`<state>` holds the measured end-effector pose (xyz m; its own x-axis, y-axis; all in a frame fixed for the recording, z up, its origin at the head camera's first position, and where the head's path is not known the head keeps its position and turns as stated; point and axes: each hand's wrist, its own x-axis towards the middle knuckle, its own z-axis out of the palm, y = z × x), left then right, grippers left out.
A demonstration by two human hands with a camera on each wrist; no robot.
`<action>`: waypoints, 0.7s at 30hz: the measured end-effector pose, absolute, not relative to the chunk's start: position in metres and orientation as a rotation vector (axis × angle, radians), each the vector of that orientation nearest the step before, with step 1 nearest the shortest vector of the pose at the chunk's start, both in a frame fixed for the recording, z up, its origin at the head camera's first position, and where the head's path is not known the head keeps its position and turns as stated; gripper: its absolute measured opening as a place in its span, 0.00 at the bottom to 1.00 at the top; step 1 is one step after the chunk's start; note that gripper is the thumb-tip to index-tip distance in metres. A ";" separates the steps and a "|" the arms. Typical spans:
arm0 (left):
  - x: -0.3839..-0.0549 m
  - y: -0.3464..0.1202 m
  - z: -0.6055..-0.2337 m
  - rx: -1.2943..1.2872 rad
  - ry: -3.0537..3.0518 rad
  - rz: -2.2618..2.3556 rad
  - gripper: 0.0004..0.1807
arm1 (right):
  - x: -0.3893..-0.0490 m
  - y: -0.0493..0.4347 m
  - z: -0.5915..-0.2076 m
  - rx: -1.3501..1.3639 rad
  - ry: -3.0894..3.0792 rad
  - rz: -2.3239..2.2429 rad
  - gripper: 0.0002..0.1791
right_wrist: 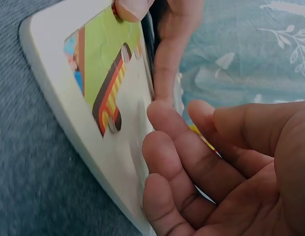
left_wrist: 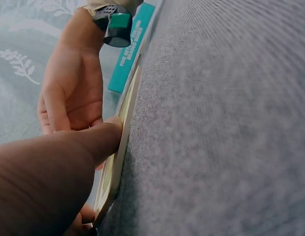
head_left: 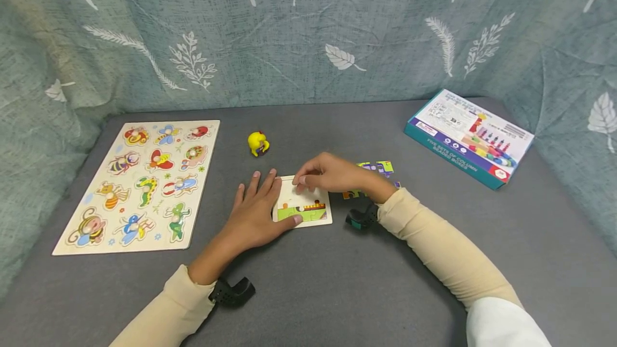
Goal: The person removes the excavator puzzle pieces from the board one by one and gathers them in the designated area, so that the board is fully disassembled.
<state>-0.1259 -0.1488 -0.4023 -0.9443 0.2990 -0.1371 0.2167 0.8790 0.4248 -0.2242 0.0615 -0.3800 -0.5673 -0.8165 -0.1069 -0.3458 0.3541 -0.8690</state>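
Observation:
A small cream jigsaw board point(head_left: 315, 223) lies on the grey table, its near part filled with green picture pieces point(right_wrist: 101, 44) and its far part bare. My left hand point(head_left: 257, 213) rests at the board's left edge, fingers spread, thumb point(left_wrist: 106, 137) pressing on the near rim area. Over the bare part is my right hand point(head_left: 332, 173), fingers loosely bent, fingertips point(right_wrist: 160, 147) at the board's surface. No piece shows between its thumb and fingers. Loose purple, green and orange jigsaw pieces point(head_left: 384, 167) lie right of the board, partly hidden by the right wrist.
A large wooden insect puzzle board point(head_left: 159, 191) lies at the left. A small yellow toy figure point(head_left: 258, 143) stands behind the left hand. At the back right is a teal and white box point(head_left: 469, 138). A patterned curtain point(head_left: 308, 42) hangs behind the table.

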 end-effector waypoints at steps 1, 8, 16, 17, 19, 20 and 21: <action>-0.126 -0.149 -0.402 0.397 2.851 0.611 0.54 | -0.224 0.060 -0.380 -1.012 2.068 -1.150 0.14; -0.126 -0.150 -0.403 0.392 2.845 0.620 0.55 | -0.221 0.053 -0.381 -1.038 1.957 -1.157 0.14; -0.127 -0.151 -0.402 0.388 2.791 0.570 0.56 | -0.220 0.047 -0.382 -1.092 1.890 -1.137 0.16; -0.127 -0.150 -0.402 0.390 2.789 0.568 0.56 | -0.220 0.047 -0.381 -1.094 1.885 -1.134 0.16; -0.127 -0.151 -0.402 0.394 2.787 0.568 0.56 | -0.219 0.047 -0.381 -1.099 1.871 -1.126 0.16; -0.127 -0.151 -0.402 0.397 2.787 0.565 0.56 | -0.219 0.047 -0.381 -1.101 1.866 -1.122 0.16; -0.127 -0.151 -0.403 0.401 2.788 0.562 0.56 | -0.219 0.047 -0.381 -1.104 1.862 -1.118 0.16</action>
